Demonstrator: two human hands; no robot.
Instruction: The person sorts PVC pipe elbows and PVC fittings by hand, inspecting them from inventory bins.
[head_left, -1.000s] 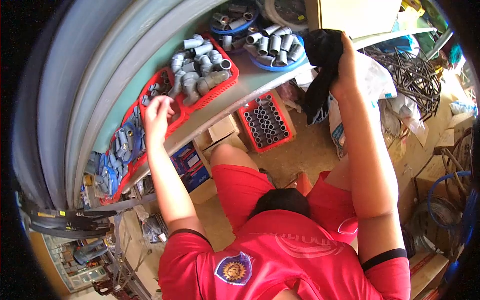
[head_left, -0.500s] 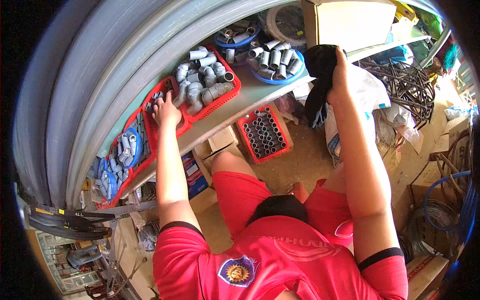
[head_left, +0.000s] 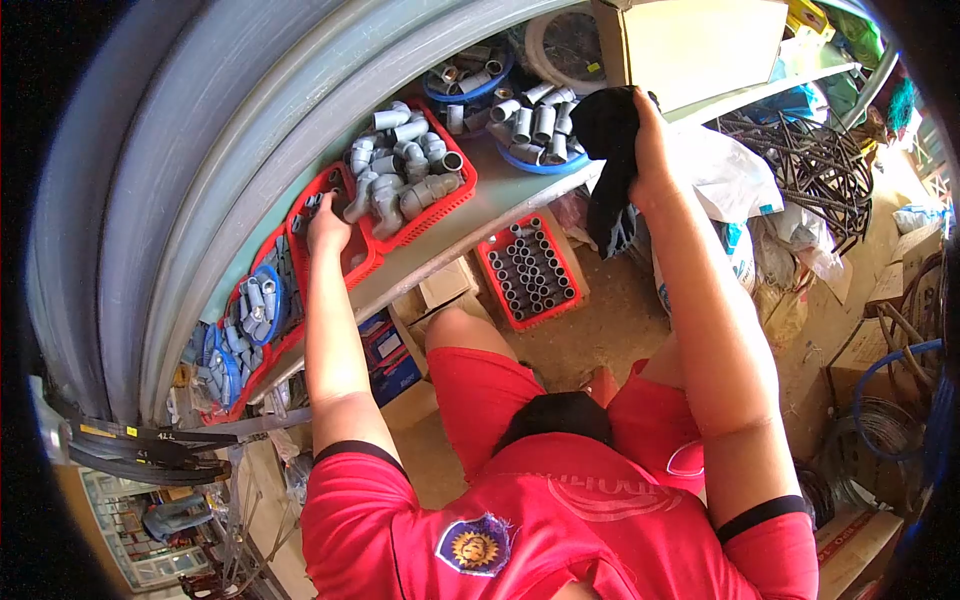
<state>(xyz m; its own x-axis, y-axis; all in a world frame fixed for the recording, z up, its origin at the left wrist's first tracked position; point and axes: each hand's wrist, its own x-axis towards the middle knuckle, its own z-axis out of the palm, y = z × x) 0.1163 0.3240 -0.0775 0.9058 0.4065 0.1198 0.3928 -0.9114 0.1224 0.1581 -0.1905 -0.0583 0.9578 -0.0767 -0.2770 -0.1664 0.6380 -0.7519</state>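
Note:
My left hand [head_left: 328,228] reaches into a red basket [head_left: 358,272] that holds a few small grey fittings; its fingertips are among them and hard to make out. Right of it, a larger red basket [head_left: 425,222] is heaped with grey pipe elbows [head_left: 385,195]. My right hand [head_left: 655,160] is closed round a black cloth [head_left: 605,135], which hangs down in front of the shelf edge. Behind the cloth, a blue basin [head_left: 540,165] holds short grey pipe couplings [head_left: 543,122].
Below the shelf [head_left: 480,235] stands a red crate [head_left: 530,270] of upright grey fittings. Grey pipes [head_left: 200,150] curve along the left. A cardboard box [head_left: 700,50], white sacks [head_left: 735,180] and bent metal rods [head_left: 800,170] lie at the right.
My right hand has moved left with the black cloth, which now covers part of the blue basin. My left hand has shifted slightly within the red basket, its fingers drawn closer together.

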